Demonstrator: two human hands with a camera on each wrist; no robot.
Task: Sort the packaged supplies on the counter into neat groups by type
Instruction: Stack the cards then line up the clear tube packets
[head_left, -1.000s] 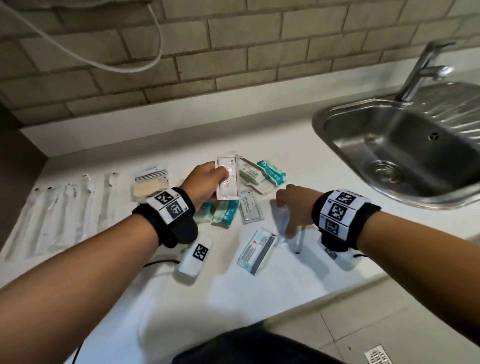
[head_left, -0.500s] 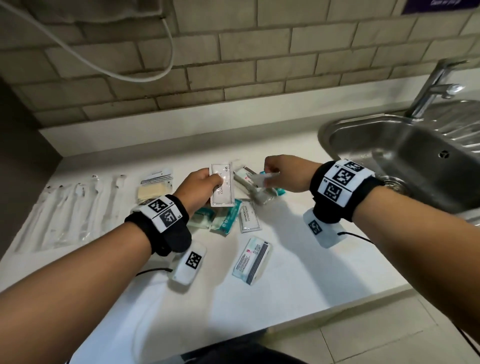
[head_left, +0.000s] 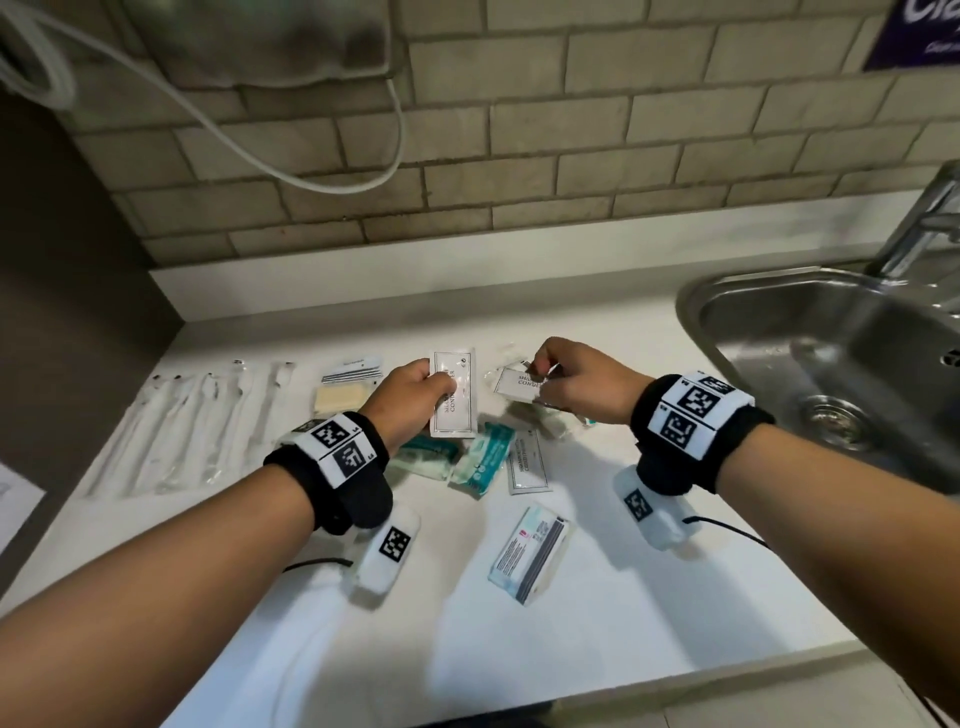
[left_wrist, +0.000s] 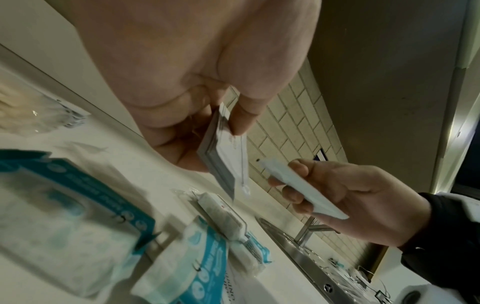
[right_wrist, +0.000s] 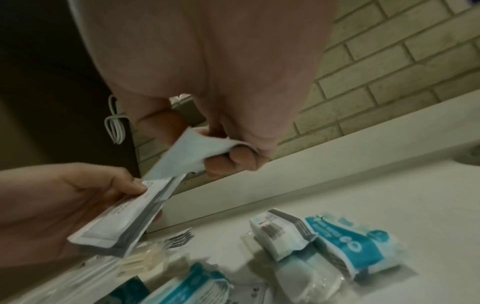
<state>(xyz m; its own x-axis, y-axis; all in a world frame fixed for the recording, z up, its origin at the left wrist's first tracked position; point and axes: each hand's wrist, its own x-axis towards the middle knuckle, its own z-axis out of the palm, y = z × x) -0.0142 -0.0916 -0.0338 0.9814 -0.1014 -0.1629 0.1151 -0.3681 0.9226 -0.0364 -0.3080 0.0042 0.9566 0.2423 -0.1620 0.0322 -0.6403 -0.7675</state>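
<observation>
My left hand (head_left: 415, 392) pinches a small stack of white conditioner sachets (head_left: 457, 400) above the counter; the stack (left_wrist: 223, 162) shows edge-on in the left wrist view. My right hand (head_left: 569, 382) holds one more white sachet (head_left: 514, 384), bent between thumb and fingers (right_wrist: 197, 152), just right of the stack. On the counter below lie teal-and-white packets (head_left: 480, 462), another white sachet (head_left: 527, 462) and a boxed item with a dark stripe (head_left: 530, 553).
Clear-wrapped long items (head_left: 197, 426) lie in a row at the left, with a cream pad (head_left: 340, 397) and striped packets (head_left: 353, 370) beside them. A steel sink (head_left: 831, 364) with a tap (head_left: 919, 223) is at the right. The counter's front edge (head_left: 675, 675) is near.
My right hand left the counter's front, went to the pile at the back and lifted a white sachet, now held beside the left hand's stack. The left hand stayed roughly in place.
</observation>
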